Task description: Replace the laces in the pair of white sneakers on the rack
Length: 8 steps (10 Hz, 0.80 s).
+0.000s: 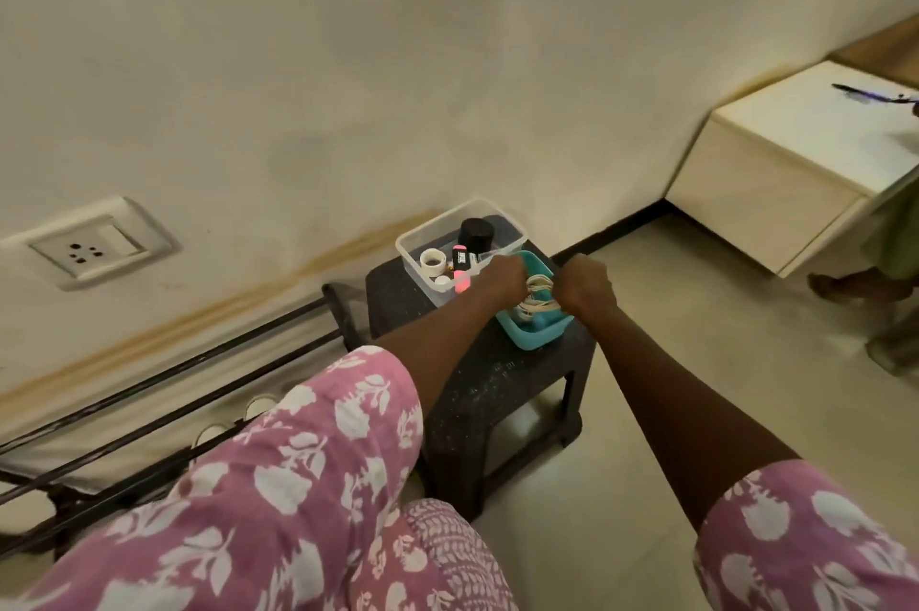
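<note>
Pink sleeves (298, 486) frame my arms. Left of them, white sneakers (258, 406) peek toe-first from the rack (334, 299). On the stool (472, 386) ahead, my left hand (505, 279) and right hand (584, 284) both curl tight round the laces (539, 294) bunched in a teal tray (534, 337). Just behind sits a clear box (415, 269).
</note>
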Available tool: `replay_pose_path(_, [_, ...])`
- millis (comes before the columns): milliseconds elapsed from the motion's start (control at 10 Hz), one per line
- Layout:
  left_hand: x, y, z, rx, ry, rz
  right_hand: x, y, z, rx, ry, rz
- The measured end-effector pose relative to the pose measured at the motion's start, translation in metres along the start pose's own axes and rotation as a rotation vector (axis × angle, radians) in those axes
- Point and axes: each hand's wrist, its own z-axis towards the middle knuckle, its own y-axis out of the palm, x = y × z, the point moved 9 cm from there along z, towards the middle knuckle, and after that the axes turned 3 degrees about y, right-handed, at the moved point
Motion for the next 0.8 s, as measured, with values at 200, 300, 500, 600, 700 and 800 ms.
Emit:
replay_pose_path(200, [-0.007, 0.022, 0.02, -0.086, -0.055, 0.324, -0.026, 0.028, 0.011, -0.066, -0.245, -0.347])
replay_pose_path(300, [-0.011, 0.03, 0.025, -0.112, -0.078, 0.459, -0.028, 0.045, 0.012, -0.15, -0.288, -0.456])
replay_pose_path(500, [-0.017, 0.03, 0.024, -0.024, -0.093, 0.482, -0.026, 0.059, 0.008, -0.186, -0.29, -0.465])
replay_pose_path(600, [-0.015, 0.022, 0.018, 0.036, -0.091, 0.451, -0.03, 0.056, 0.0, -0.163, -0.308, -0.473])
replay_pose_path(700, [-0.016, 0.011, 0.008, 0.155, -0.042, 0.396, -0.036, 0.047, -0.006, -0.079, -0.324, -0.526])
replay_pose_path(800, [-0.009, -0.005, -0.006, 0.257, 0.012, 0.377, -0.046, 0.03, -0.012, 0.019, -0.31, -0.55])
